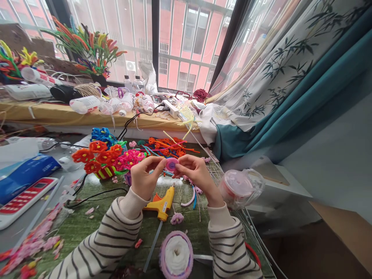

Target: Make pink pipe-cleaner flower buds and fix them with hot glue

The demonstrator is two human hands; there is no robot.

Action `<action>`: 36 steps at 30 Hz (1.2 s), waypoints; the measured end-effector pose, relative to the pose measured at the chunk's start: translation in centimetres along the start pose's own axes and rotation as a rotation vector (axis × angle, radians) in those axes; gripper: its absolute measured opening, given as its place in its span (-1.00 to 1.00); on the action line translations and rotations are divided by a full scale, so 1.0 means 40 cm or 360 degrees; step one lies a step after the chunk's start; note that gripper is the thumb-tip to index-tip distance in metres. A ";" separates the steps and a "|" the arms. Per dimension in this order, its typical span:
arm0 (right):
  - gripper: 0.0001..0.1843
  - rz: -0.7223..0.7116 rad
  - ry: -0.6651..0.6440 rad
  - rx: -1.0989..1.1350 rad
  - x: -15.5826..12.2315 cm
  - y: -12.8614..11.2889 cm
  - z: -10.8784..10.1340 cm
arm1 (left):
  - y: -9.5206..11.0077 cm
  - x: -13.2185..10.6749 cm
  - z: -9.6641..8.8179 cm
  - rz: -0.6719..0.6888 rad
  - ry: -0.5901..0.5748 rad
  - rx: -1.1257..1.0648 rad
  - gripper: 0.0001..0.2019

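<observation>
Between my two hands, above the table, is a small pink and purple disc (171, 164) that looks like a coil of fuzzy stem. My left hand (145, 175) pinches its left side with thumb and fingertips. From the other side, my right hand (197, 174) grips its edge the same way. A yellow hot glue gun (161, 203) lies below the hands, nozzle up, with a glue stick (153, 246) sticking out behind. Near it lies a small pink flower (177, 218). Closest to me stands a round lilac-rimmed piece (161, 255) with a white filled centre.
Orange, pink and blue fuzzy flowers (98, 155) stand in pots at the left. Behind the hands lie orange stems (167, 145). A clear tub (238, 184) is at the right edge, a calculator (24, 201) far left. Bottles (85, 104) and a power strip (171, 109) crowd the sill.
</observation>
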State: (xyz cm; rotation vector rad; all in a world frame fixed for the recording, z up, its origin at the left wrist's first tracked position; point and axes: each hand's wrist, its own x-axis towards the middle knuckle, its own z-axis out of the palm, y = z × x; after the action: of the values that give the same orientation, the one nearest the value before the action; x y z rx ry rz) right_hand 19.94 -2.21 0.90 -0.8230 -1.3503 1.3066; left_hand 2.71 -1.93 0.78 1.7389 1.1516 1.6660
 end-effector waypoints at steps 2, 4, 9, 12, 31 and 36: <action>-0.65 0.0003 0.0002 0.0009 0.000 -0.001 0.001 | 0.000 0.001 0.000 -0.0015 -0.0007 -0.0013 -0.87; -0.66 -0.0011 0.0011 0.0029 0.000 0.000 0.002 | 0.000 0.002 0.001 -0.0025 -0.0014 -0.0024 -0.88; -0.66 -0.0025 0.0048 0.0054 0.001 0.002 0.004 | -0.004 0.000 0.001 -0.0037 -0.0008 -0.0022 -0.87; -0.64 -0.0013 0.0069 0.0040 0.002 0.005 0.003 | -0.002 -0.001 -0.001 0.0029 -0.0012 0.0037 -0.85; -0.67 0.0033 -0.0011 0.0084 0.005 0.006 0.012 | -0.011 -0.010 0.003 0.0451 0.0097 0.0349 -0.91; -0.67 0.0090 -0.0117 0.0073 0.002 0.000 0.011 | -0.015 -0.009 0.002 0.0442 0.0096 0.0279 -0.93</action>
State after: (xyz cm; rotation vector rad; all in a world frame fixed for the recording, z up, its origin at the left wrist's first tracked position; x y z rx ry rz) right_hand 19.49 -2.26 0.99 -0.7933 -1.3581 1.4188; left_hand 2.65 -1.87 0.08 2.0493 1.1557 1.8349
